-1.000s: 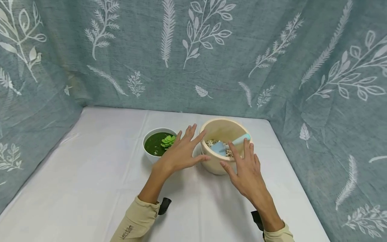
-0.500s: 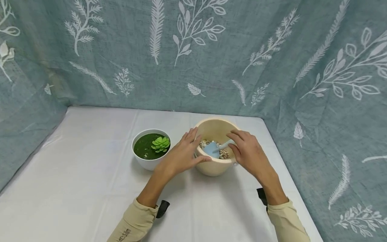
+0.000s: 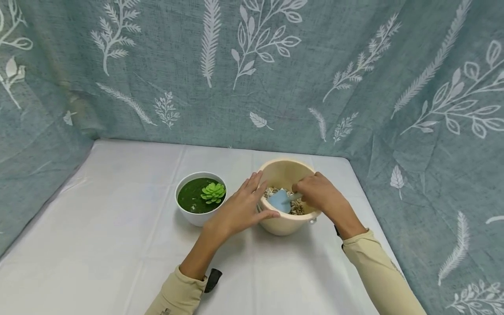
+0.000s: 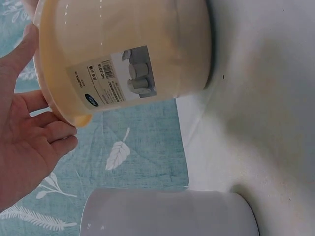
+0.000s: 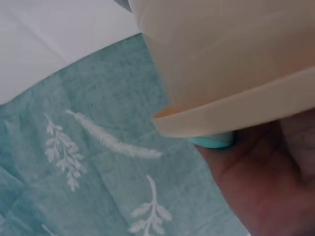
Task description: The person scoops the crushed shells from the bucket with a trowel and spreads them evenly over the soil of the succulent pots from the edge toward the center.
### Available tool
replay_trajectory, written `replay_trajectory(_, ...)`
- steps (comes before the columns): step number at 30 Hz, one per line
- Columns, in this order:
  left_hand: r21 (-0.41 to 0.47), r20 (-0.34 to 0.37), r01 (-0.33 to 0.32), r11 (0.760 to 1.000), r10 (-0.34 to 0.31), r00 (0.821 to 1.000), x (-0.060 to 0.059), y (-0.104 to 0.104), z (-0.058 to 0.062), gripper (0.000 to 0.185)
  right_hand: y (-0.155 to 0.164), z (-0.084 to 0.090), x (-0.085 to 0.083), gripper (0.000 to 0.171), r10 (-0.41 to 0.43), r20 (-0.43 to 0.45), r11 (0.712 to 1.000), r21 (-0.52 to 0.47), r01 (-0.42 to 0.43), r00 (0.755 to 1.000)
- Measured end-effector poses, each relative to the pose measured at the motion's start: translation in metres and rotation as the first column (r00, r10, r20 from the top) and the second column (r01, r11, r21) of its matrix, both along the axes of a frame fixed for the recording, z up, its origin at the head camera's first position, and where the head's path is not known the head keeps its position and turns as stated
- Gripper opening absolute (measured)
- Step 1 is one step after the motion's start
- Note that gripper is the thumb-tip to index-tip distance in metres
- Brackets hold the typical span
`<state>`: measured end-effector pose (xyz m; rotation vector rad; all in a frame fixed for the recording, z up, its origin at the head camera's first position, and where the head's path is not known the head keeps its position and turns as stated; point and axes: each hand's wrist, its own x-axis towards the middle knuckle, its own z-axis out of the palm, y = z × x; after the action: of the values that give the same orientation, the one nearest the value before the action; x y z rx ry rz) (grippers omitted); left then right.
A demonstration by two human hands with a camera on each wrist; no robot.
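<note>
A cream plastic pot (image 3: 287, 225) stands on the white table, with pebbles (image 3: 297, 208) and a small light-blue shovel (image 3: 278, 200) inside. My right hand (image 3: 316, 192) reaches over the pot's right rim and grips the shovel's handle. My left hand (image 3: 240, 208) rests with straight fingers against the pot's left side, thumb on its wall. The left wrist view shows the pot's labelled wall (image 4: 133, 44) beside my left hand (image 4: 24, 157). In the right wrist view the handle's end (image 5: 214, 141) pokes out between the pot's rim (image 5: 231, 118) and my right hand (image 5: 266, 172).
A white bowl (image 3: 193, 216) of green moss with a small succulent (image 3: 213, 192) stands just left of the pot, close behind my left hand; it also shows in the left wrist view (image 4: 167, 214). Teal leaf-print curtains (image 3: 354, 87) wall the table at the back and sides.
My right hand moved from in front of the pot to over its rim and closed round the shovel handle. My left hand settled against the pot's side.
</note>
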<state>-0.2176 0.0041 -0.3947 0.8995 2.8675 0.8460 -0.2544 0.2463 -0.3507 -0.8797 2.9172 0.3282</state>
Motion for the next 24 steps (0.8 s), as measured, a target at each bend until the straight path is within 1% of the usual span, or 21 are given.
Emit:
replay_trajectory(1, 0.001, 0.005, -0.001, 1.0, 0.001, 1.0, 0.001, 0.0, -0.001, 0.095, 0.001, -0.001, 0.001, 0.023, 0.011, -0.02, 1.0, 0.01, -0.011, 1.0)
replay_trajectory(3, 0.006, 0.007, 0.001, 1.0, -0.001, 1.0, 0.001, 0.002, -0.002, 0.096, 0.004, 0.0, 0.004, 0.023, 0.033, -0.093, 0.999, 0.034, -0.03, 0.995)
replay_trajectory(5, 0.011, 0.009, -0.001, 1.0, 0.001, 1.0, 0.002, 0.002, -0.003, 0.096, 0.006, 0.003, 0.007, 0.025, 0.061, -0.205, 0.997, 0.063, -0.049, 0.977)
replay_trajectory(7, 0.017, 0.008, -0.008, 1.0, 0.008, 1.0, 0.002, 0.002, -0.003, 0.096, 0.007, 0.006, 0.009, 0.025, 0.088, -0.324, 0.994, 0.09, -0.062, 0.942)
replay_trajectory(9, 0.022, 0.008, -0.019, 1.0, 0.019, 1.0, 0.002, 0.0, -0.004, 0.096, 0.008, 0.009, 0.009, 0.022, 0.118, -0.435, 0.99, 0.116, -0.074, 0.893)
replay_trajectory(10, 0.024, 0.005, -0.024, 0.999, 0.023, 1.0, 0.002, -0.001, -0.004, 0.096, 0.007, 0.009, 0.008, 0.023, 0.129, -0.481, 0.989, 0.123, -0.079, 0.867)
replay_trajectory(12, 0.031, -0.002, -0.029, 0.999, 0.029, 1.0, 0.002, -0.002, -0.004, 0.096, 0.006, 0.008, 0.006, 0.035, 0.143, -0.552, 0.987, 0.136, -0.081, 0.822)
replay_trajectory(14, 0.039, -0.002, -0.029, 0.999, 0.029, 1.0, 0.002, -0.003, -0.004, 0.095, 0.004, 0.004, 0.004, 0.045, 0.147, -0.593, 0.986, 0.152, -0.069, 0.792)
replay_trajectory(15, 0.042, -0.006, -0.026, 0.999, 0.026, 1.0, 0.003, -0.003, -0.005, 0.095, 0.003, 0.001, 0.003, 0.048, 0.151, -0.603, 0.985, 0.159, -0.067, 0.783)
replay_trajectory(16, 0.047, -0.008, -0.024, 0.999, 0.024, 1.0, 0.003, -0.003, -0.005, 0.095, 0.003, -0.002, 0.002, 0.049, 0.158, -0.606, 0.983, 0.17, -0.067, 0.78)
replay_trajectory(18, 0.051, -0.004, -0.021, 0.998, 0.022, 1.0, 0.003, -0.002, -0.005, 0.095, 0.001, -0.008, 0.001, 0.049, 0.181, -0.597, 0.977, 0.201, -0.073, 0.782)
replay_trajectory(22, 0.058, -0.023, -0.013, 0.998, 0.014, 1.0, 0.004, -0.001, -0.005, 0.094, -0.001, -0.02, -0.003, 0.038, 0.229, -0.568, 0.964, 0.246, -0.103, 0.79)
replay_trajectory(24, 0.063, -0.033, -0.008, 0.998, 0.011, 0.999, 0.004, 0.0, -0.005, 0.094, -0.001, -0.023, -0.004, 0.033, 0.229, -0.553, 0.964, 0.244, -0.108, 0.801)
